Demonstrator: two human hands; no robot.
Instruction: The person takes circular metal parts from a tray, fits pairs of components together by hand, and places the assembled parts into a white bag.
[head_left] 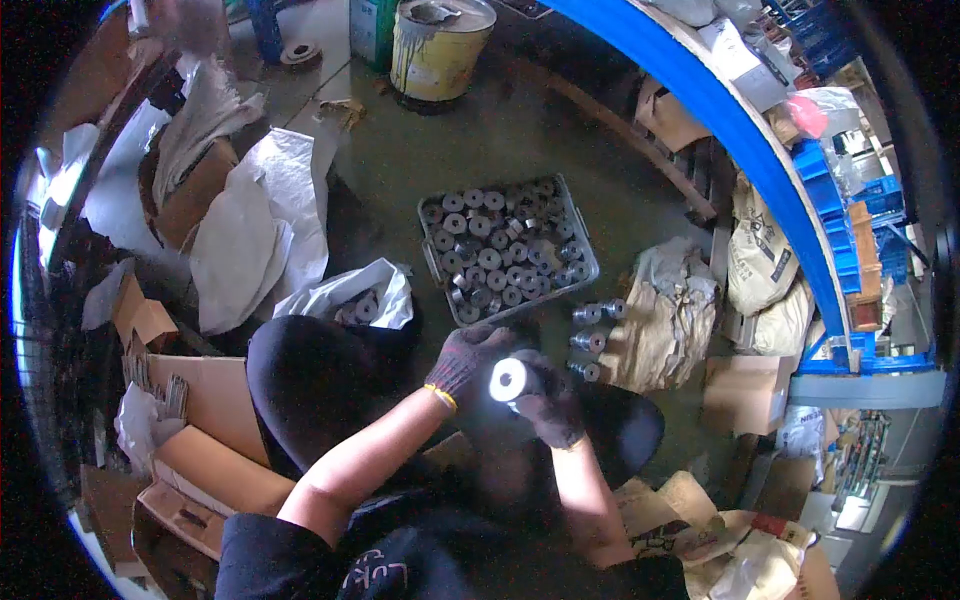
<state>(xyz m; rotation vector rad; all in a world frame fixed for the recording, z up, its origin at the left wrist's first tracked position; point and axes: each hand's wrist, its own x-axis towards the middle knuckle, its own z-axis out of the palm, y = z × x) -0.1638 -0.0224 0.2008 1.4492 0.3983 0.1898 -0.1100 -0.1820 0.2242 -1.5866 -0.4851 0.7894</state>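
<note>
My right hand (552,408), in a dark glove, is closed around a shiny metal ring (508,380) with a round hole through its middle. The ring's flat face is turned up and catches the light. Beside it is my left hand (470,358), in a dark glove with a yellow cuff; its fingers are dark and blurred, so their grip does not show clearly. In front of both hands, a grey plastic crate (428,265) holds several similar metal rings (490,258). A few metal parts (590,342) stand in a short row on the floor, right of the crate.
A white sack (390,290) with metal parts inside lies left of the crate. Crumpled brown paper (670,315) spreads out on the right. Cardboard boxes (225,470) stand at left, and a yellow bucket (440,55) at the back. A blue curved beam (740,130) arches on the right.
</note>
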